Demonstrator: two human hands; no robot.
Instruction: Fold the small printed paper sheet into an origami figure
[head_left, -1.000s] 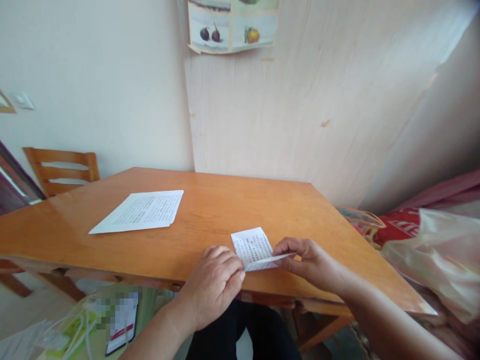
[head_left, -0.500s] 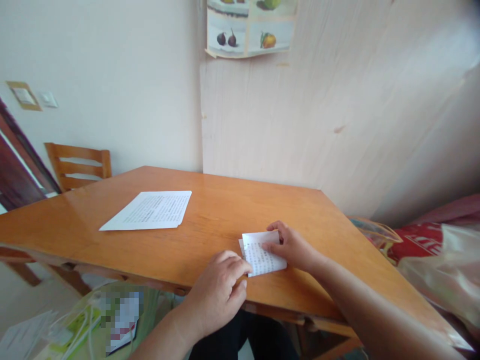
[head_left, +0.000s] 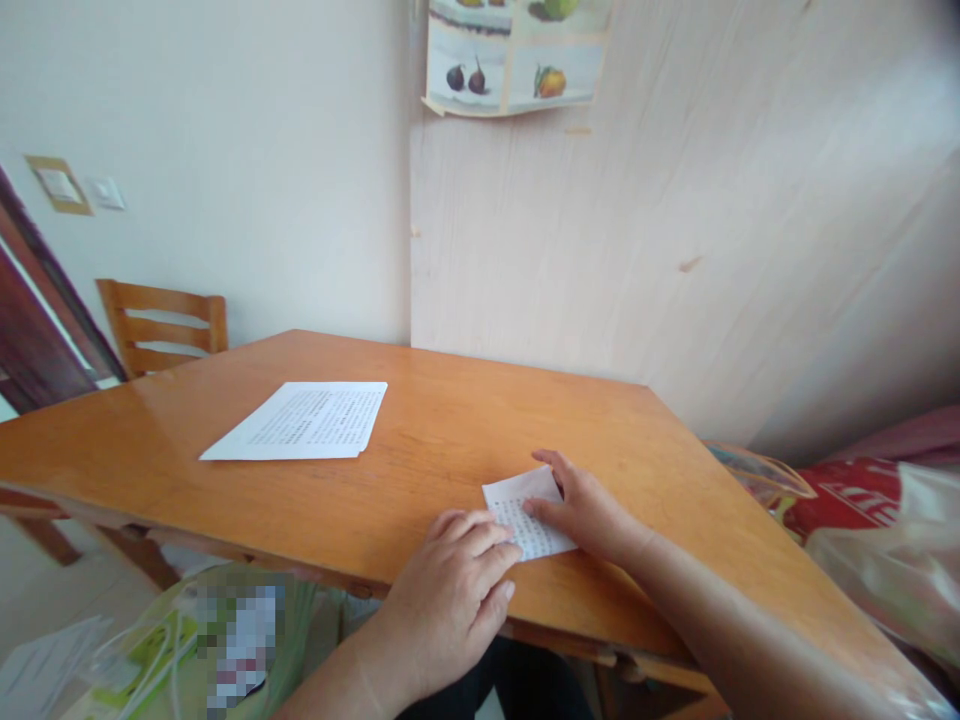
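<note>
A small folded sheet of printed paper [head_left: 525, 512] lies near the front edge of the wooden table [head_left: 420, 470]. My right hand [head_left: 585, 510] rests on its right side, fingers flat and pressing it down. My left hand [head_left: 454, 590] lies at the table's front edge, its fingers stretched out and touching the paper's lower left corner. Neither hand lifts the paper.
A larger printed sheet [head_left: 304, 420] lies flat on the table's left half. A wooden chair [head_left: 161, 325] stands behind the table at the left. Red and clear plastic bags [head_left: 862, 530] sit to the right. A pale wooden panel with a fruit poster [head_left: 517, 50] backs the table.
A second ago my right hand pinched up the paper's lower flap; the flap is now folded flat and both hands press on the paper. My view shifted slightly.
</note>
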